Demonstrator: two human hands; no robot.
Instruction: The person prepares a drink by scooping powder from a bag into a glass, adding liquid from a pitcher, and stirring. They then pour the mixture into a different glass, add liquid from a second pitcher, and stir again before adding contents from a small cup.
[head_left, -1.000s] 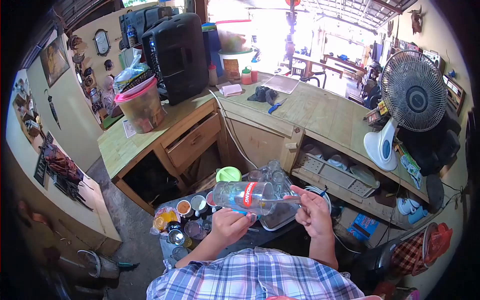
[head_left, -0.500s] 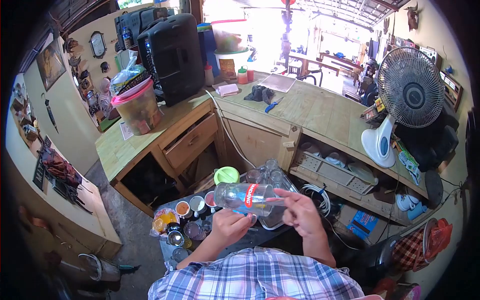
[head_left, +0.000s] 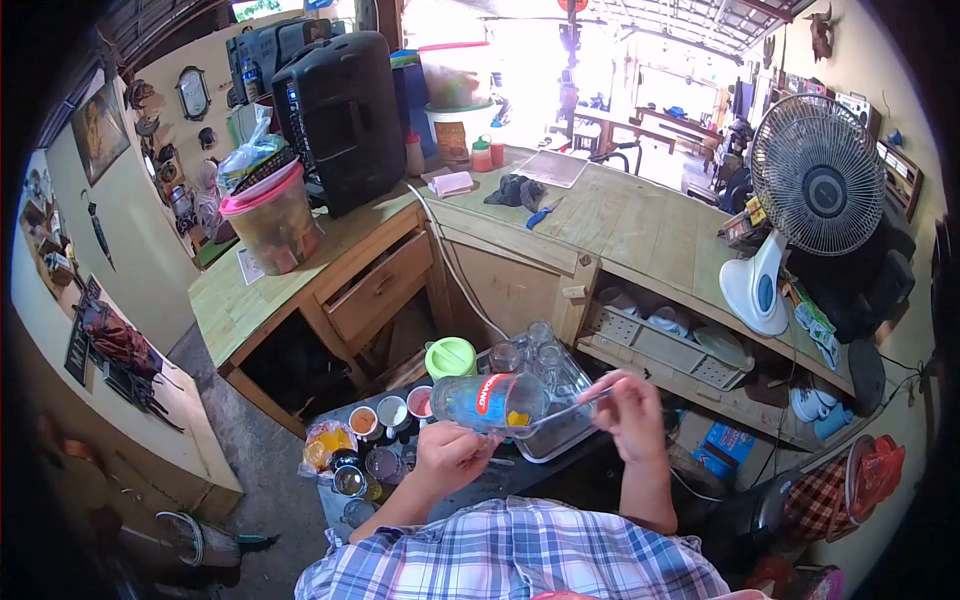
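Note:
In the head view, my left hand (head_left: 450, 458) is closed around the underside of a large clear glass (head_left: 460, 400) with a red printed label. The glass lies tilted on its side in the air, its mouth to the right. A small yellow patch (head_left: 518, 418) shows near the rim. My right hand (head_left: 632, 408) pinches a thin, long-handled utensil (head_left: 578, 404), which looks like a spoon. It slants down-left to the glass's mouth; its far end is hard to make out. Below and beyond are cups of orange powder (head_left: 364, 421) and white powder (head_left: 393, 409).
A green-lidded tub (head_left: 451, 357) stands behind the glass. Several upturned glasses (head_left: 541, 350) sit on a metal tray (head_left: 566, 436). A wooden counter (head_left: 630, 215) holds a speaker (head_left: 345, 125), a fan (head_left: 822, 195) and a pink-lidded bucket (head_left: 272, 225).
My right hand has drawn right and slightly up, pulling the utensil out from the glass's mouth. The yellow patch now shows inside the rim. My left hand stays nearly in place.

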